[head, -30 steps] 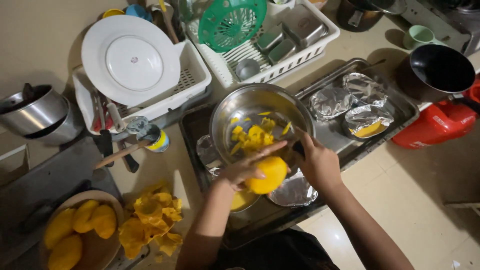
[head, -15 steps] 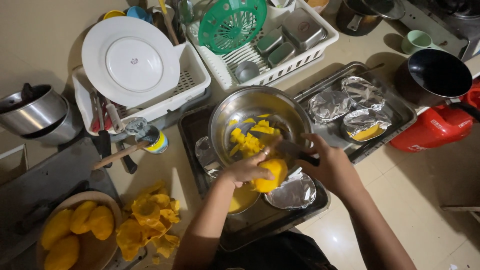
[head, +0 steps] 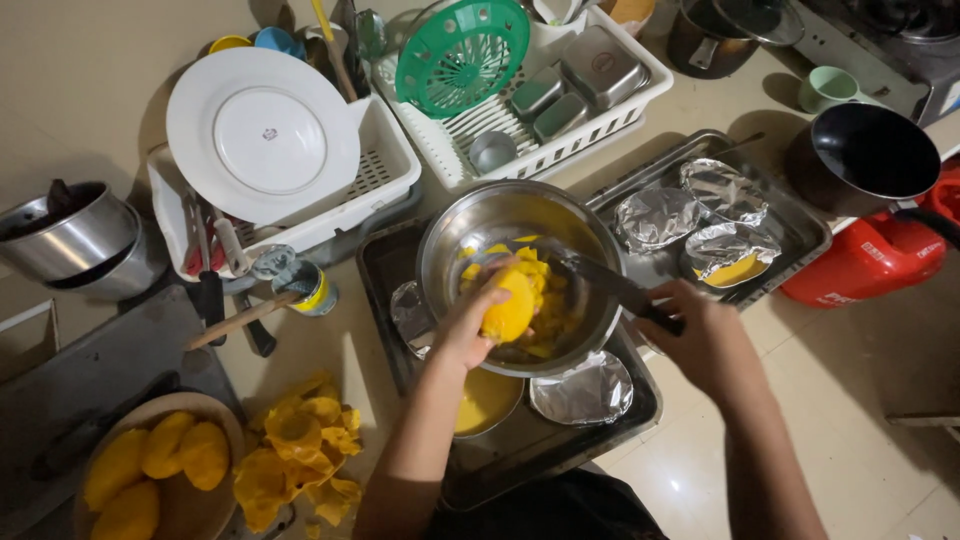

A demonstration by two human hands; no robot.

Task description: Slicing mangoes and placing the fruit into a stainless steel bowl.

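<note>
My left hand (head: 470, 325) grips a peeled yellow mango (head: 508, 307) over a steel mixing bowl (head: 452, 238) that holds cut mango pieces (head: 545, 285). My right hand (head: 705, 335) holds a dark-handled knife (head: 610, 285); its blade points left toward the mango, inside the bowl. The bowl stands on a dark metal tray (head: 375, 262). Under the bowl sits a small bowl of yellow pulp (head: 485, 400), partly hidden.
Foil-covered cups (head: 585, 390) lie on the tray; more foil cups (head: 700, 215) fill a second tray. Peeled mangoes (head: 165, 455) sit in a wooden bowl beside mango peels (head: 300, 450). Dish racks with a white plate (head: 262, 135) and green basket (head: 462, 50), a black pan (head: 865, 155), a red container (head: 860, 260).
Both hands rose from the tray's near edge into the bowl. The mango now sits above the cut pieces, and the knife blade reaches it from the right.
</note>
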